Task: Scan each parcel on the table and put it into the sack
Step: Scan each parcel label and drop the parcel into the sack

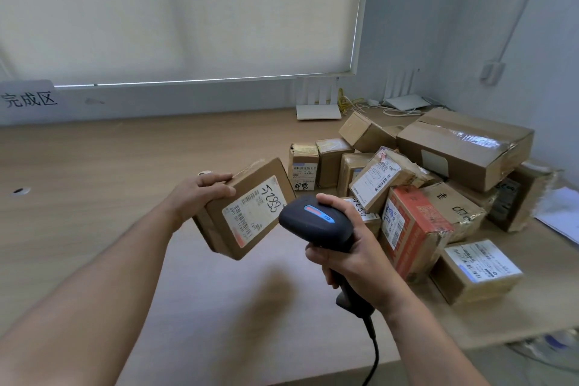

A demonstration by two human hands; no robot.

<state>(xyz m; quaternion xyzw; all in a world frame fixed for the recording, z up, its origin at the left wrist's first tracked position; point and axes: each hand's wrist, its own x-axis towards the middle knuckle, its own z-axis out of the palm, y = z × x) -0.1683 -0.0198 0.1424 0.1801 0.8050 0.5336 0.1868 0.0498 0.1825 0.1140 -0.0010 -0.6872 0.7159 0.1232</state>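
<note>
The left hand [200, 194] grips a flat brown parcel [242, 208] by its upper left edge, thumb on the top face and fingers curled round the side, and holds it tilted above the bench [94, 160]. The parcel's white label [255, 213], with black handwritten digits on it, faces up toward the camera. Just to the right of the parcel, the right hand [351, 255] is wrapped round the handle of a black scanner [316, 221], the forefinger lying over the top of its head. The scanner's head sits right beside the label's right edge, almost touching the parcel's corner. A black cable [374, 351] runs down from the handle past the front edge of the bench.

Behind and to the right of both hands, a heap of parcels [416, 175] lies on the bench, among them a red box [413, 233], a large taped carton [466, 147] on top at the back, and a small box with a white label [476, 269] nearest the front. Two white routers [318, 103] stand by the wall under the window blind [175, 12]. A sign with characters [28, 100] is fixed at the far left.
</note>
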